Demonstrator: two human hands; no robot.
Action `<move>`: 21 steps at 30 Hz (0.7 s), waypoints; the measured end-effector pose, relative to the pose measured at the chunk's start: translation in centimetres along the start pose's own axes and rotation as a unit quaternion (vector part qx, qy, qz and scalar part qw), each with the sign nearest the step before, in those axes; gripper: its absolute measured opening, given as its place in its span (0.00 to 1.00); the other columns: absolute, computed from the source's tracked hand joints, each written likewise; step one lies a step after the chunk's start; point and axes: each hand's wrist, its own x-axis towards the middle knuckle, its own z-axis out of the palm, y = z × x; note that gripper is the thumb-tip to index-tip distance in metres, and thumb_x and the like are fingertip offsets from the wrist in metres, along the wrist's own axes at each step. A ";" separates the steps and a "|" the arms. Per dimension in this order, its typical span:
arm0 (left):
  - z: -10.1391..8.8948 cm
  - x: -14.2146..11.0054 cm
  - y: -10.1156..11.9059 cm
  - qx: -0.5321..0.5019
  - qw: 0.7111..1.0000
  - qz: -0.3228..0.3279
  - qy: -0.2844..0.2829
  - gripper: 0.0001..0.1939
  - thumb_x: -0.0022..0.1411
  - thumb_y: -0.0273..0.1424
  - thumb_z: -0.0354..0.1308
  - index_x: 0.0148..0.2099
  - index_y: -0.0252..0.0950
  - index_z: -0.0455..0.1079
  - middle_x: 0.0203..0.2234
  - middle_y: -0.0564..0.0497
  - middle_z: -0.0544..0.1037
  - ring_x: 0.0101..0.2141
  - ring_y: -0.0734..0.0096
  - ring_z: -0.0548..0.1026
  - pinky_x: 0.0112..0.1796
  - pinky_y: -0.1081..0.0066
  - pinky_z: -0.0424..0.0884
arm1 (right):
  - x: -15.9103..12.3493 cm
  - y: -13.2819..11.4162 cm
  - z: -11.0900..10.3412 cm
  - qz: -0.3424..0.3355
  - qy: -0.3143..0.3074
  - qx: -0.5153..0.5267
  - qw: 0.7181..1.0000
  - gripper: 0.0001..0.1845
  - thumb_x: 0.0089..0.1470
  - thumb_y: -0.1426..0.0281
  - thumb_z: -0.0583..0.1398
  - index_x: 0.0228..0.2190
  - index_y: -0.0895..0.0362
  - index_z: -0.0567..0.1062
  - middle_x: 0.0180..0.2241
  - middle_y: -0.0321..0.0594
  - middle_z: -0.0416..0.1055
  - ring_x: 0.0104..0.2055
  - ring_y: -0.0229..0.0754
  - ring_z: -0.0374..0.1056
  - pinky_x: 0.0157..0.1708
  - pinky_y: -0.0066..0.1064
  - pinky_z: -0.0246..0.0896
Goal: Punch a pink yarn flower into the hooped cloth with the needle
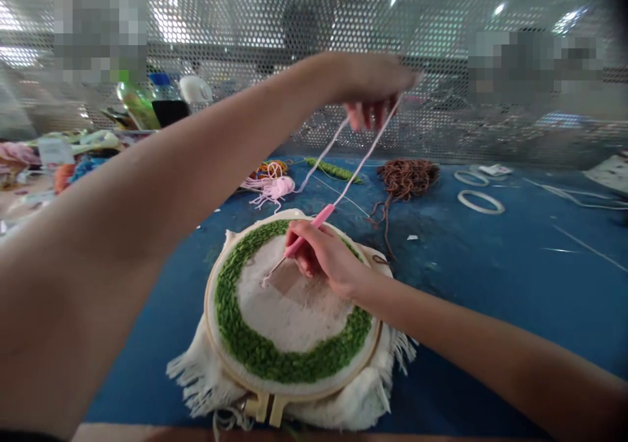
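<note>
While the tip of the slim pink punch needle [322, 216] slants down over the middle of the wooden hoop [304, 399], apparently meeting the cloth [275, 321] beside a small pink tuft [265, 282], the right hand [331, 255] grasps the tool; beyond and above the hoop, the left hand [375, 90] is curled about pale pink yarn [364, 157], though blur hides the exact pinch. A hard tug from that raised hand would probably slip the yarn out of the needle or undo the tuft; a knot in the pale bundle [280, 186] just beyond the hoop could jerk it likewise. Round and smooth, the hoop lies on the blue table [515, 265], gripping white cloth whose edges fray outside it; a thick band of green loops [229, 318], bushy against the flat weave, curves just inside its rim; farther beyond the hoop lie a ropy green hank [333, 170], a tangled brown bundle [407, 177] to the right, then smooth white rings [483, 211]; a perforated screen [255, 30] stands behind.
</note>
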 end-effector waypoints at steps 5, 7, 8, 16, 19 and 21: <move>3.6 -6.1 -4.4 -0.042 0.979 -0.099 -0.176 0.29 0.66 0.50 0.45 0.43 0.28 0.74 0.34 0.41 0.80 0.30 0.66 0.77 0.36 0.61 0.74 | 0.2 0.1 0.0 0.008 0.015 -0.005 1.000 0.18 0.57 0.63 0.54 0.19 0.58 0.69 0.10 0.29 0.61 0.11 0.28 0.51 0.11 0.21 0.44; 4.7 -9.0 -4.9 -0.088 0.965 -0.098 -0.225 0.36 0.64 0.55 0.41 0.42 0.28 0.76 0.35 0.39 0.82 0.33 0.63 0.77 0.38 0.62 0.73 | 0.3 0.2 0.1 0.008 0.017 -0.009 1.000 0.19 0.57 0.62 0.55 0.18 0.57 0.69 0.10 0.29 0.60 0.10 0.29 0.51 0.10 0.22 0.43; 5.3 -10.2 -4.8 -0.119 0.957 -0.090 -0.248 0.37 0.64 0.55 0.40 0.41 0.29 0.77 0.35 0.41 0.82 0.35 0.63 0.77 0.39 0.65 0.72 | 0.3 0.3 0.2 0.006 0.019 -0.011 1.000 0.19 0.57 0.62 0.55 0.18 0.57 0.69 0.10 0.29 0.61 0.10 0.29 0.51 0.10 0.22 0.43; 9.6 -9.4 -1.5 -0.310 0.937 -0.083 -0.136 0.20 0.69 0.40 0.46 0.39 0.31 0.72 0.33 0.45 0.81 0.34 0.68 0.78 0.40 0.64 0.74 | 0.2 0.5 0.6 -0.051 0.043 -0.035 0.997 0.17 0.54 0.63 0.58 0.18 0.57 0.68 0.10 0.29 0.60 0.11 0.29 0.51 0.11 0.22 0.42; 8.8 -8.5 -0.9 -0.352 0.930 -0.060 -0.088 0.20 0.72 0.37 0.42 0.42 0.30 0.71 0.34 0.46 0.80 0.34 0.68 0.79 0.42 0.61 0.74 | 0.0 0.4 0.6 -0.055 0.039 -0.045 0.997 0.16 0.55 0.64 0.57 0.19 0.57 0.68 0.12 0.29 0.60 0.12 0.28 0.51 0.12 0.22 0.41; 7.9 -8.6 -0.9 -0.354 0.933 -0.044 -0.055 0.22 0.72 0.38 0.38 0.47 0.30 0.69 0.39 0.44 0.80 0.38 0.70 0.78 0.43 0.65 0.73 | -0.1 0.4 0.6 -0.048 0.026 -0.055 0.997 0.16 0.56 0.63 0.56 0.20 0.57 0.68 0.13 0.29 0.60 0.12 0.27 0.51 0.12 0.22 0.41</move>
